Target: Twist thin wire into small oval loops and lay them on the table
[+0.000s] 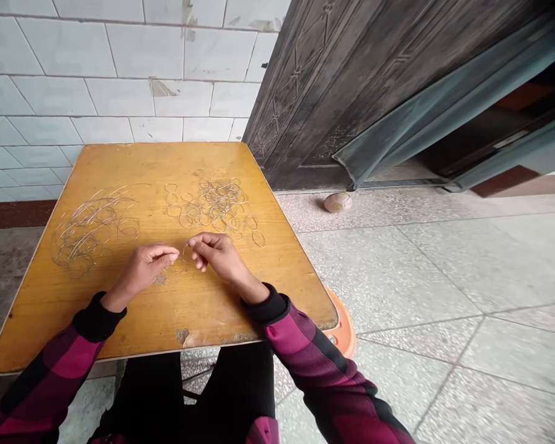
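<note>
While between two hands, one wire loop

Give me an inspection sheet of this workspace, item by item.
Surface: yellow wooden table, chipped along its near edge.
Job's things: wire loops in a loose cluster beyond the hands.
Clutter: tangled wire at the table's left.
Grippers: bare hands; left hand and right hand both seem to pinch a thin wire, hard to make out.
Cables: nothing seen.
Surroundings: tiled wall, dark door, speckled stone floor, small round object on the floor, orange stool by the table's right corner.
</note>
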Tool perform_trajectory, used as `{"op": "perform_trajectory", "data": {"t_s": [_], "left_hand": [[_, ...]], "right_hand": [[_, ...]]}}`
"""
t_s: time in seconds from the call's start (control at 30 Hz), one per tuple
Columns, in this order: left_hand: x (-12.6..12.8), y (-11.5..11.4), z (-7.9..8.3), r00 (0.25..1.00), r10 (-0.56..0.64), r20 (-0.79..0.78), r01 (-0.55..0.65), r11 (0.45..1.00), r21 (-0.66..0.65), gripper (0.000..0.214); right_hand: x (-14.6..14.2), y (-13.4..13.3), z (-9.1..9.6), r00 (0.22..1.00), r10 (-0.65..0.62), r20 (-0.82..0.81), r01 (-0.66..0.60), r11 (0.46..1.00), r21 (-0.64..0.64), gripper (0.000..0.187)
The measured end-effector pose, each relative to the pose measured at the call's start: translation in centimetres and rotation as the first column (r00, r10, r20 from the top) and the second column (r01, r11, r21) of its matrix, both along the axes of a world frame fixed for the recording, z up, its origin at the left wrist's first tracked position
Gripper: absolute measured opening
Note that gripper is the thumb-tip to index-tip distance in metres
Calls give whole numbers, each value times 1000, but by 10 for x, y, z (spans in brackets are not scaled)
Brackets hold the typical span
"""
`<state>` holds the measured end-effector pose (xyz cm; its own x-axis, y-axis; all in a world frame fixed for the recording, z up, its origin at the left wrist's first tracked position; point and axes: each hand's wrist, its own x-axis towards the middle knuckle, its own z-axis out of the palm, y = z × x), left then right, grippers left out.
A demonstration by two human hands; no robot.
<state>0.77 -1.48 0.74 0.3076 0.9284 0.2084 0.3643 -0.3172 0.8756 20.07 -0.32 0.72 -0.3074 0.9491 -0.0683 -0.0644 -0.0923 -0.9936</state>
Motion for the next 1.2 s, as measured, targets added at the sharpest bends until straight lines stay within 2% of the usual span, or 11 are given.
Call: {"op": "perform_trajectory", "data": {"t_s": [0.2,0.5,0.67,0.8,0.9,0.97,1.07,1.2], "left_hand": [[4,-4,4,1000,-21,13,23,987,-162,19],[8,-6,0,1000,-12,-4,10,970,-241,25],[9,-8,2,1000,-4,17,9,949,-314,25],[10,-9,5,998,-20,66,43,926,-374,25],[11,-9,3,989,-25,143,86,895,-437,25],[12,-9,0,979,21,202,74,888,-453,23],[15,-7,-3,931,169,323,-14,902,-432,19],[18,-4,-4,748,362,556,-78,880,-469,15]], "right_hand": [[-1,0,-3,997,15,81,-18,999,40,29],[-2,-1,-4,961,25,275,-76,982,174,29],[0,0,-5,950,41,309,-134,949,284,26],[2,0,-3,948,109,298,-193,944,269,25],[3,1,-3,950,161,267,-215,958,189,25],[3,1,-3,962,182,203,-208,971,115,26],[3,2,-6,987,155,41,-156,987,28,29],[-3,-3,-11,989,96,-113,-98,995,-11,36]]}}
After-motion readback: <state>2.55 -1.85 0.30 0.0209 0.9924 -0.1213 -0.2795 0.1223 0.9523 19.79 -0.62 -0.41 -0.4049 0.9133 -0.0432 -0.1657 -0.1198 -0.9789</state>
